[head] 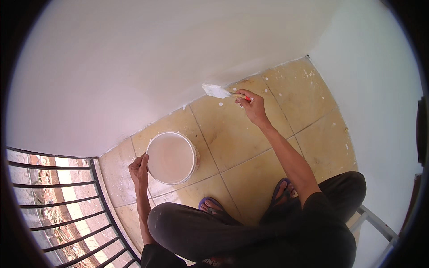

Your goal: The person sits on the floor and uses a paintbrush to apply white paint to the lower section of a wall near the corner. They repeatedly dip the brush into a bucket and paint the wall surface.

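Note:
My right hand (pixel 252 104) holds a flat paintbrush (pixel 216 90) by its handle, which shows red near the end. White paint coats the bristles, which point left, close to the foot of the wall (pixel 161 67). I cannot tell whether they touch it. At the left, my left hand (pixel 139 169) pinches the rim of a round bucket (pixel 195 160) between thumb and fingers. The bucket is on the tiled floor. A smooth, pale surface fills the view inside its rim, and white smears mark its outer side.
White drops dot the yellowish floor tiles (pixel 251 140). A second wall (pixel 372 87) meets the first at the upper right. Dark metal railing bars (pixel 67 201) stand at the lower left. Behind my right knee is a grey metal frame (pixel 378 222). My sandalled feet (pixel 211 205) rest below the bucket and brush.

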Available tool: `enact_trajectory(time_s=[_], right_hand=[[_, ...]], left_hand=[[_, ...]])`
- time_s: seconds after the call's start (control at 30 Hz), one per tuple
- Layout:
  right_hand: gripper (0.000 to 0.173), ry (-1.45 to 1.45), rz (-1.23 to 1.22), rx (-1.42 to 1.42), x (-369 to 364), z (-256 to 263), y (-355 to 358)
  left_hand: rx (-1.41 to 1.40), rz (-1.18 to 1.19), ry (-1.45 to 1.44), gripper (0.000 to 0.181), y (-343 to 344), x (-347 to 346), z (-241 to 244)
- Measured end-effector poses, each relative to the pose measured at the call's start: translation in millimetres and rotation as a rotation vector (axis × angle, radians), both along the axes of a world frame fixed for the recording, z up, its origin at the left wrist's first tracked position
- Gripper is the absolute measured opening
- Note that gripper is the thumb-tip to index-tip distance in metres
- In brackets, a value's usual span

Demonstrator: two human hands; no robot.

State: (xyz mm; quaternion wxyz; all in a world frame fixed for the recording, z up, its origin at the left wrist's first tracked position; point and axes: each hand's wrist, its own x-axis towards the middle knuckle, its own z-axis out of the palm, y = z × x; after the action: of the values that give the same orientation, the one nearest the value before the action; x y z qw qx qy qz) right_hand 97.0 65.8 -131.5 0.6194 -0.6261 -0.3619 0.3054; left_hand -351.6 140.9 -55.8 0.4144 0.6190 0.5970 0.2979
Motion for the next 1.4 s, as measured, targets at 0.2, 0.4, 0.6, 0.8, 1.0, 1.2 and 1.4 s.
enact_trajectory(time_s=[0.2,0.4,0.6,0.8,1.0,1.2,1.4], right_hand=[[0.026,-0.159,-0.038,0.084,-8,-39,36],[0.024,-0.328,-0.291,0.124,32,-51,47],[0.026,-0.371,-0.598,0.114,116,-58,11],[0.024,-0.312,-0.972,0.108,166,-62,-13],[0.029,-0.219,-0.903,-0.044,110,-49,32],[0.032,-0.136,-0.588,0.092,-12,-43,34],[0.028,-0.256,-0.255,0.202,-44,-54,22]], left_hand=[[0.031,-0.005,0.035,0.027,-4,-14,-5],[0.022,0.038,0.055,0.029,-6,-8,-5],[-0.034,0.031,0.036,0.030,-6,-10,-2],[-0.044,0.031,-0.005,0.032,-6,-7,-7],[-0.056,0.021,-0.032,0.031,-2,-15,-12],[-0.054,0.013,-0.021,0.033,-5,-16,-6],[-0.048,0.026,-0.060,0.034,-8,-1,-5]])
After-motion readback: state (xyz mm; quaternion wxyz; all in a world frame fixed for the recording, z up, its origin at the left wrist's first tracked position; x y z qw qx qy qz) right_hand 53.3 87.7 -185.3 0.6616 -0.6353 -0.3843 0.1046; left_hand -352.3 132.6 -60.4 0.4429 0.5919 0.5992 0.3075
